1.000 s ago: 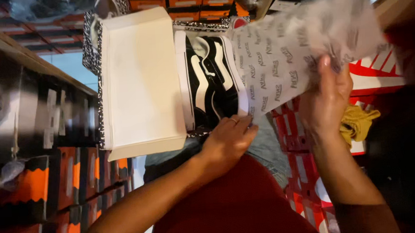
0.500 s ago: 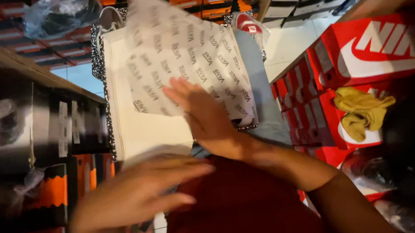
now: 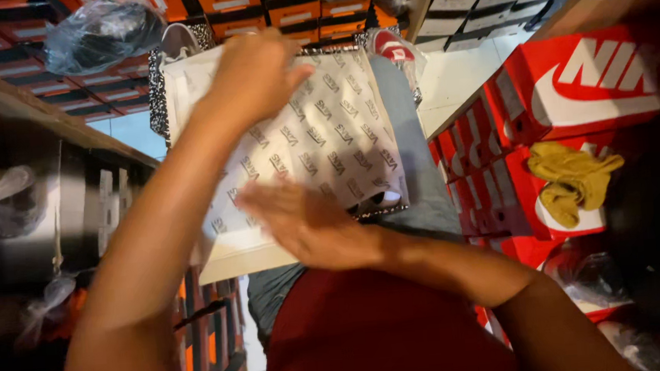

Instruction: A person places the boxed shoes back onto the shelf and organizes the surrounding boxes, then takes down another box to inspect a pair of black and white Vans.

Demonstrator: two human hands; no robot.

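Tissue paper (image 3: 319, 143), white with a repeating dark print, lies spread over the open shoe box (image 3: 234, 258), and that's what both hands are on. The box sits on the person's lap, long axis running away from the body toward the far shelves, pale lid flap folded out on the left.

Right hand (image 3: 306, 226) is the near one: palm down, fingers straight and spread flat, pressing the near-left part of the sheet. It isn't gripping anything. Most of the paper lies beyond its fingertips, up and to the right along the box. A bit of shoe seems to peek out at the near-right corner, too small to be sure.

Left hand (image 3: 252, 75) reaches across to the far end, fingers curled at the top edge of the tissue near the lid. Can't really tell whether it pinches the paper or just rests on it, since only the back of the hand shows.

Around all that: red shoe boxes (image 3: 571, 91) stacked on the right with a yellow cloth (image 3: 573, 176) draped over them, orange boxes (image 3: 255, 1) farther off.
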